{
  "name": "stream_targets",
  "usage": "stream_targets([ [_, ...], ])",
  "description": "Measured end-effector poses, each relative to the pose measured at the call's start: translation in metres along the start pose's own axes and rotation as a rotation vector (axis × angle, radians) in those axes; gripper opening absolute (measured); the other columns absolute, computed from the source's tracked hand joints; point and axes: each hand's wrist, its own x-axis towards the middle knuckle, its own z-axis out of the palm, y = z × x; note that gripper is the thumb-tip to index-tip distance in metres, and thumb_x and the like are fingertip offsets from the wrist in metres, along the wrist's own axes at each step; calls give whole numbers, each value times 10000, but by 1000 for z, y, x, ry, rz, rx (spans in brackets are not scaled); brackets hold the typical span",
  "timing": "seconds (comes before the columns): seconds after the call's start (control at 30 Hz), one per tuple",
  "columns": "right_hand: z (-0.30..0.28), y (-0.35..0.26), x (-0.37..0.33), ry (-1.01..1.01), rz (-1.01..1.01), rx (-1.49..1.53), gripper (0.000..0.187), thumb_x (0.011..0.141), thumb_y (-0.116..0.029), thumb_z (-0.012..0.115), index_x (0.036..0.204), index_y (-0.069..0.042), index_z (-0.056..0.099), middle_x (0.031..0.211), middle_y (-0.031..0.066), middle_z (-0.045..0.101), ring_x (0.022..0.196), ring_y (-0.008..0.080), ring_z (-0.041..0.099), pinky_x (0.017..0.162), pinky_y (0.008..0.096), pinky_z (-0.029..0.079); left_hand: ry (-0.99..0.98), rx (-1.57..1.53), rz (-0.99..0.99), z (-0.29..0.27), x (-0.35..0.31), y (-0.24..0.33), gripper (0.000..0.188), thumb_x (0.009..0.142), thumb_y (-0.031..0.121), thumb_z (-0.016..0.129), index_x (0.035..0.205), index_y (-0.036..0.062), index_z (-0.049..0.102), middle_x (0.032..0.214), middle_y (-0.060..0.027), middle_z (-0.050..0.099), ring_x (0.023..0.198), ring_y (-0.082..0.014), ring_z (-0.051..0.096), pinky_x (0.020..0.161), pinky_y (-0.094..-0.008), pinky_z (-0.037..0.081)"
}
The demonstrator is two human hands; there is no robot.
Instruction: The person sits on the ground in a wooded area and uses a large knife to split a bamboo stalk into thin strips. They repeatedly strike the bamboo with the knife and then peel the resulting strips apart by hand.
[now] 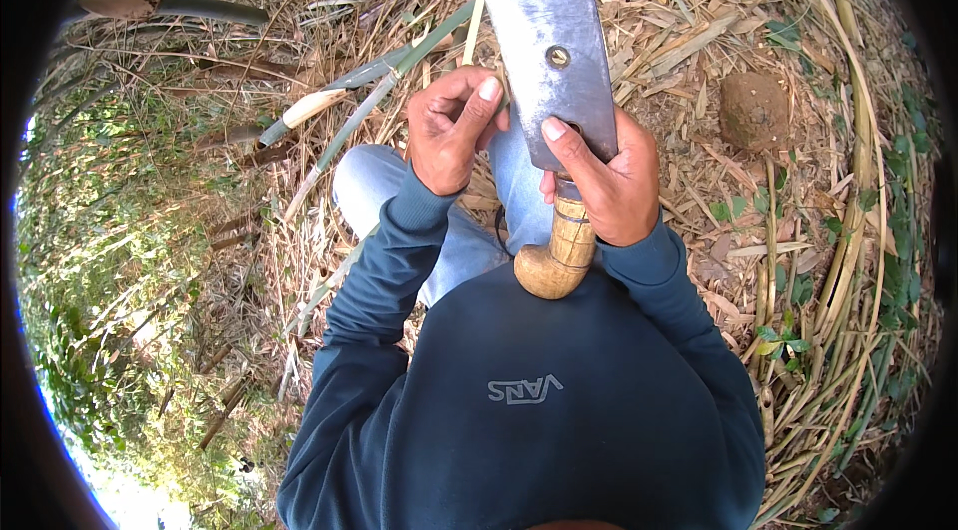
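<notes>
My right hand (pixel 614 176) grips a broad machete (pixel 549 26) low on its blade, thumb flat on the steel. Several round holes run along the grey metal. Its wooden handle (pixel 571 236) has a curved knob end that rests against my dark sweatshirt. Beside the blade's left edge, my left hand (pixel 454 126) is closed, thumb pressed toward the curled fingers. A thin pale bamboo strip (pixel 473 29) runs up from that hand along the blade; where the fingers meet it is partly hidden.
Green bamboo stalks (pixel 374 71) lie at the left, near my bent knee (pixel 369 186). A brown clod or stone (pixel 753 111) sits on the right among dry bamboo leaves. Long dry stems (pixel 848 231) curve along the right side, and leafy undergrowth (pixel 100 280) fills the far left.
</notes>
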Motion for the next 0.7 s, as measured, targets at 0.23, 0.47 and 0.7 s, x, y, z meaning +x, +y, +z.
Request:
stream_targets([
  [0.23, -1, -4, 0, -7, 6, 0, 200, 925, -151, 586, 1023, 23, 579, 722, 34, 597, 541, 73, 559, 479, 226, 461, -10, 6, 9, 2, 0, 2, 217, 938, 202, 562, 855, 11, 624, 637, -2, 576, 505, -28, 422, 460, -187, 309],
  [0.47, -2, -4, 1, -15, 18, -8, 199, 927, -154, 584, 1025, 20, 576, 718, 30, 592, 543, 66, 555, 475, 221, 455, 10, 24, 7, 2, 0, 0, 228, 934, 219, 565, 867, 7, 618, 628, -10, 573, 486, -28, 411, 444, -181, 293],
  [0.7, -4, -2, 2, -6, 33, -10, 210, 924, -172, 592, 1005, 22, 581, 711, 29, 593, 539, 65, 555, 468, 223, 459, 8, 20, 14, 3, 1, -2, 223, 935, 211, 566, 873, 3, 619, 628, -11, 574, 485, -27, 410, 441, -181, 290],
])
